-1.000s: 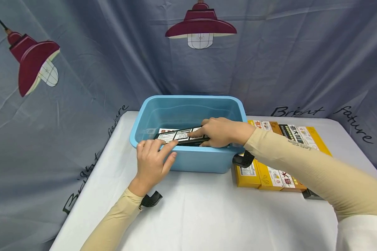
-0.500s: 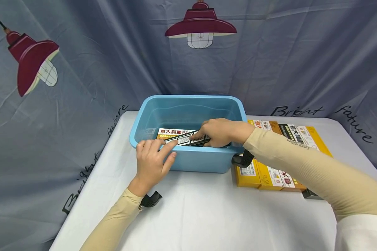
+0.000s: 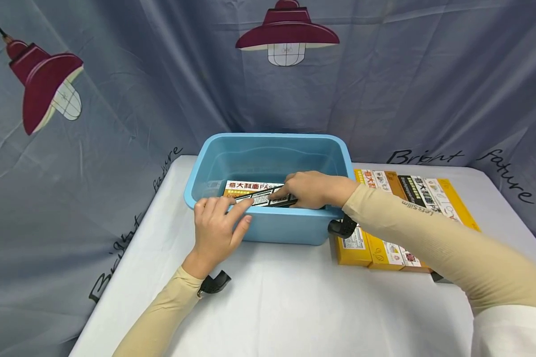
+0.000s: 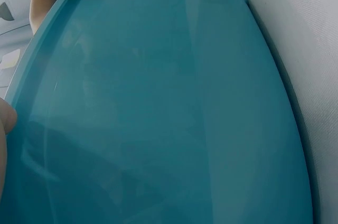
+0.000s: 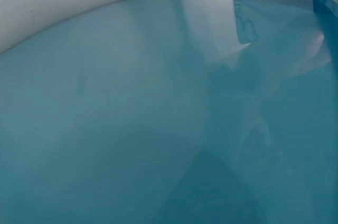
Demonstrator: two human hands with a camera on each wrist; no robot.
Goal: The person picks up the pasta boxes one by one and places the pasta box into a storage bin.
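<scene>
A blue plastic bin (image 3: 272, 225) stands on the white table. Over its near rim my left hand (image 3: 214, 230) hooks its fingers, thumb on the outer wall; the left wrist view shows mostly that wall. Inside, a black-and-white box (image 3: 260, 199) lies slanted, partly hidden by the near rim. My right hand (image 3: 311, 190) reaches in and grips this box at its right end, index finger along the face. Its thumb is partly hidden. Behind the slanted box shows a white-and-yellow pasta box (image 3: 238, 187).
To the right of the bin, several yellow, orange and black pasta boxes (image 3: 379, 248) lie side by side, partly under the right forearm. A grey curtain (image 3: 384, 89) printed with lamps hangs behind the table (image 3: 286, 297).
The black-and-white box has sunk and tilted more, its left end lower, so more of the pasta box behind it shows. Both hands stay almost in place.
</scene>
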